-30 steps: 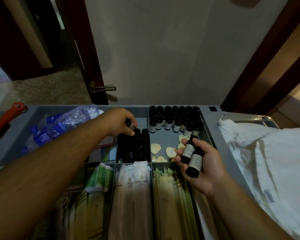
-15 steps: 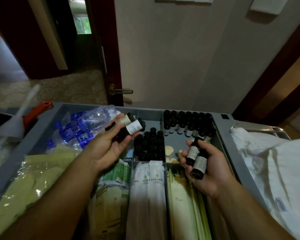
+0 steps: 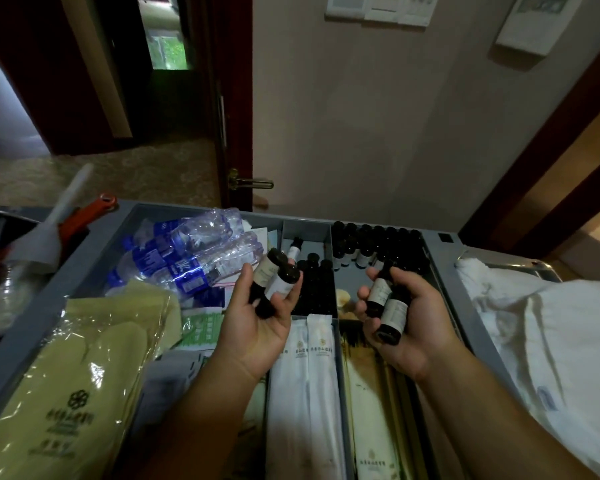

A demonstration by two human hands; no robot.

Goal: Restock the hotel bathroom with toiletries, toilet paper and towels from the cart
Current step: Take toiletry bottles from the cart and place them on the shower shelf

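- Holding two small dark bottles (image 3: 274,284) side by side, your left hand (image 3: 257,332) sits palm-up at centre frame. Its thumb and fingers curl round the pale labels, and the caps point toward the top of the frame.
- Your right hand (image 3: 420,327), just right of centre, grasps a second pair of bottles (image 3: 387,303). They lie one beside the other across the curled fingers, with their bases turned toward the camera.
- Both hands hover above the grey cart tray (image 3: 94,271), apart from each other.
- In the tray's upper right compartment, rows of upright stock bottles (image 3: 378,247) stand packed together. Pale soap discs (image 3: 343,296) lie on the compartment floor below them, beside your right fingertips.
- In the middle compartment, a block of dark-capped bottles (image 3: 314,282) stands just right of your left hand. A single labelled bottle (image 3: 294,249) sits alone at the compartment's upper end.
- Left of centre, wrapped water bottles (image 3: 187,254) lie on their sides.
- At lower left, a plastic-wrapped yellow-green pack (image 3: 77,375) rests on the tray. Green packets (image 3: 201,327) show between it and your left wrist.
- At bottom centre, white sachets (image 3: 305,375) fill one compartment, and pale yellow sachets (image 3: 371,410) fill the one to its right.
- At the right edge of the frame, white linen (image 3: 551,341) is heaped beside the tray.
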